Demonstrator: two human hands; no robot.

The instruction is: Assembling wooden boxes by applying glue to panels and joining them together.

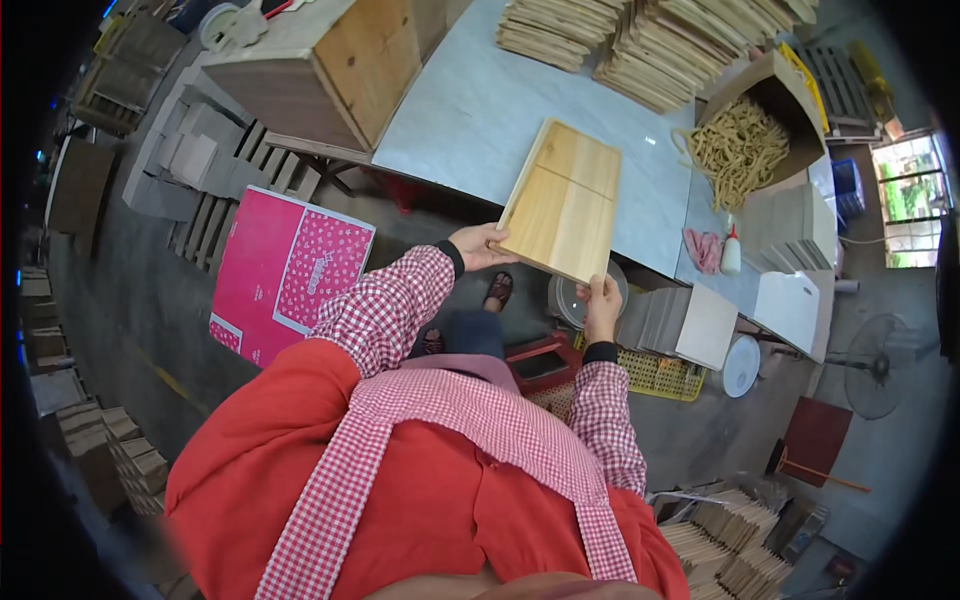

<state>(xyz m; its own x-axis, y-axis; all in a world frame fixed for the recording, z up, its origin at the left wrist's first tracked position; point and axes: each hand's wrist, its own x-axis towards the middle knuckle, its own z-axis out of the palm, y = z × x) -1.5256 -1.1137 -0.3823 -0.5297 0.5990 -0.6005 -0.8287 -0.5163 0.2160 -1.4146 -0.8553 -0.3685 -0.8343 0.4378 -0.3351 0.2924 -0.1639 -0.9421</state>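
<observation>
The largest thing is the table [450,120], its pale bluish top running from the upper middle of the view toward the right. Next in size is a wooden chest [365,75] at its left end, with a knotty side panel. A bright pink box [250,260] with a flowered panel sits lower down, beside the person's left forearm. Tall stacks of wooden slats [680,50] stand along the far side of the table, and to the right of them an open brown box [815,130] holds a tangled heap of tan strips [740,150]. A round fan [873,365] stands well apart at the far right.

Smaller than these is the pale wooden board [565,205], marked by a thin dark line across its face. It is held in front of the person, tilted, over the table's near edge; whether it touches the table cannot be told. A yellow crate [662,376] is lower down, near some upright grey panels [690,325].

The left hand [483,247] is closed on the board's left edge near its lower corner. The right hand [602,303] grips the lower right corner between thumb and fingers. Smaller still, a pink cloth [703,250] lies on the table just beside a white bottle [731,255] with a red tip.
</observation>
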